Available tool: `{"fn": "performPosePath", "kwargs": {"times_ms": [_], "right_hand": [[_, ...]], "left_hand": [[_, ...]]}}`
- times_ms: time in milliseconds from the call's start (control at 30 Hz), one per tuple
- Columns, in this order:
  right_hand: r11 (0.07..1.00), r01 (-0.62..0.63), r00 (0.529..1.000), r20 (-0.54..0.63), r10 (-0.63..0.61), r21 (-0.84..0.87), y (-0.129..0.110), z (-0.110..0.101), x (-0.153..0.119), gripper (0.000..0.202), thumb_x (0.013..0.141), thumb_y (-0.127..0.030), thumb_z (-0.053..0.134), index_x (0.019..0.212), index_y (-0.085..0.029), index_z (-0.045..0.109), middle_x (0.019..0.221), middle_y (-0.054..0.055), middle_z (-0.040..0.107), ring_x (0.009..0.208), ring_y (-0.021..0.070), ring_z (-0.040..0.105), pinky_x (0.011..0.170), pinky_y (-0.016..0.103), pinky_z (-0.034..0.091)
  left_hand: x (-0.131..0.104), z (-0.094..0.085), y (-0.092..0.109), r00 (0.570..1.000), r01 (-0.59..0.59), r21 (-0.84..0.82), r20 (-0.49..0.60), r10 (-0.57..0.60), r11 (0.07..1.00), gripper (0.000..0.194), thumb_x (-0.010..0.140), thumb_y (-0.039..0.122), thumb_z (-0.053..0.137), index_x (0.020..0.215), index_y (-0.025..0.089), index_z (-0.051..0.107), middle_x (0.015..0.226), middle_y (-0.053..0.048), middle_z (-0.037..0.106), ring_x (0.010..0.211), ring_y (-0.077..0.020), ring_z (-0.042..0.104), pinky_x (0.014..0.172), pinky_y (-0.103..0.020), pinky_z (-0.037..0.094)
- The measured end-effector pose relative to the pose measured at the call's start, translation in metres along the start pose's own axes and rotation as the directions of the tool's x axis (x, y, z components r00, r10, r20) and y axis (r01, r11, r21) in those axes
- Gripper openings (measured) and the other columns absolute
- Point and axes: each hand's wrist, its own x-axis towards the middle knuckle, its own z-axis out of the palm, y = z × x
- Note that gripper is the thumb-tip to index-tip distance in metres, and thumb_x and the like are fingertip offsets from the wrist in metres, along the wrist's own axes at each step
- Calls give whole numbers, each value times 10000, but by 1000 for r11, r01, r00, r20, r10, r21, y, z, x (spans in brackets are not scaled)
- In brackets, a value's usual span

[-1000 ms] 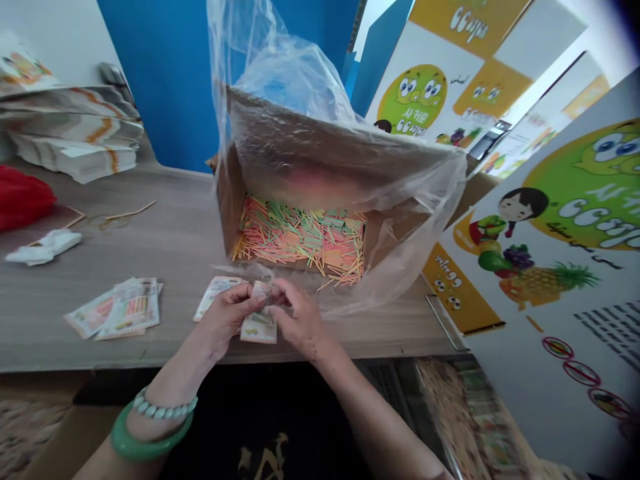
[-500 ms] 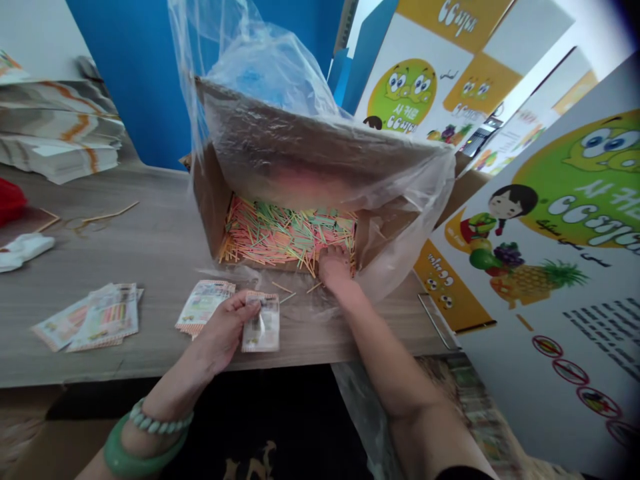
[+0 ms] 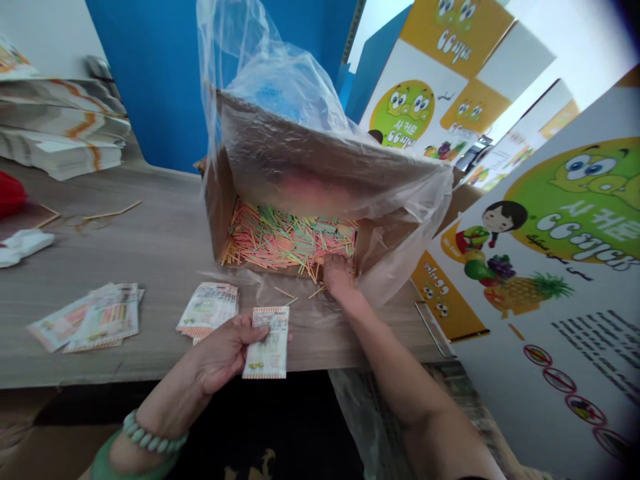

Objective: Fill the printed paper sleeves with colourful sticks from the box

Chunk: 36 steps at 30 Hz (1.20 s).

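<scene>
Between the thumb and fingers of my left hand [image 3: 227, 350] is a small printed packet [image 3: 267, 343], upright near the table's front edge. My right hand [image 3: 340, 275] reaches into the front right corner of a plastic-lined cardboard box [image 3: 223, 213]; its fingers are partly hidden among the sticks. Many thin pink, green and yellow sticks [image 3: 280, 237] cover the box's bottom. A pile of similar packets [image 3: 207, 307] lies just left of my left hand. More packets, with coloured sticks showing, [image 3: 107, 317] lie farther left.
Stacked packaging sheets [image 3: 60, 127] stand at the back left, above a white crumpled item [image 3: 25, 247] and a red item [image 3: 10, 195]. Large printed cartons [image 3: 540, 287] rise on the right. A few loose sticks [image 3: 285, 292] lie before the box.
My left hand has moved slightly down and right with the packet, which now faces the camera more fully. My right hand remains in the box corner. The view has shifted a little.
</scene>
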Motion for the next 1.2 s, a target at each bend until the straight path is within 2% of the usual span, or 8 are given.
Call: {"fn": "performPosePath", "kwargs": {"times_ms": [200, 333, 400, 467, 567, 667, 967, 1200], "right_hand": [[999, 48, 998, 36, -49, 12, 2, -10, 3, 368, 959, -96, 347, 1218, -103, 609, 1246, 222, 637, 1187, 311, 563, 1006, 441, 374], [969, -96, 994, -36, 107, 227, 10, -16, 5, 305, 918, -101, 419, 1161, -94, 604, 1112, 213, 679, 1098, 311, 610, 990, 459, 386], [791, -134, 972, -75, 222, 597, 12, -15, 1, 255, 877, -129, 475, 1098, -141, 601, 982, 143, 699, 995, 278, 640, 944, 430, 422], [488, -76, 961, -65, 267, 870, 8, -11, -10, 188, 858, -189, 477, 1006, -190, 593, 868, 66, 685, 869, 232, 649, 855, 381, 470], [54, 20, 984, -29, 175, 998, -12, 4, -34, 132, 819, -300, 515, 888, -218, 592, 771, 13, 658, 735, 185, 621, 751, 335, 502], [-217, 34, 994, -10, 108, 976, -35, 17, -54, 145, 733, -336, 629, 810, -213, 621, 755, 8, 661, 724, 166, 595, 747, 313, 488], [-198, 65, 990, -37, 138, 978, -42, 25, -60, 218, 713, -345, 623, 898, -239, 580, 750, -21, 600, 724, 171, 578, 701, 297, 439], [55, 96, 981, -104, 165, 994, -39, 28, -68, 102, 818, -322, 509, 876, -243, 533, 784, 10, 681, 772, 191, 620, 763, 332, 472]], "left_hand": [[-1, -4, -13, 999, -41, 61, -8, 41, 997, 221, 737, 229, 788, 870, 122, 647, 796, -107, 761, 729, -235, 748, 690, -313, 613], [-3, -10, -14, 981, -170, 136, -67, 181, 976, 242, 676, 247, 783, 826, 162, 614, 722, -33, 729, 620, -183, 706, 587, -264, 571], [-6, -13, -10, 979, -177, 146, -78, 189, 973, 260, 633, 210, 759, 809, 192, 569, 708, -8, 718, 601, -192, 700, 553, -275, 558], [-7, -16, -7, 980, -171, 153, -73, 183, 973, 291, 599, 187, 748, 764, 210, 509, 676, 12, 699, 581, -201, 692, 523, -278, 542], [-5, -17, -4, 976, -208, 189, -20, 215, 960, 331, 591, 191, 776, 812, 215, 530, 701, 20, 700, 577, -177, 671, 532, -264, 524], [0, -19, -6, 979, -202, 257, 34, 200, 945, 416, 611, 238, 806, 978, 211, 612, 786, 4, 714, 628, -159, 654, 589, -263, 516], [3, -17, -13, 942, -294, 570, 36, 333, 767, 198, 741, 340, 687, 708, 196, 555, 616, 45, 531, 553, -115, 459, 532, -228, 346], [-3, -5, -8, 976, -209, 349, 15, 218, 914, 266, 686, 259, 734, 833, 218, 516, 805, 1, 696, 677, -172, 641, 620, -278, 497]]}}
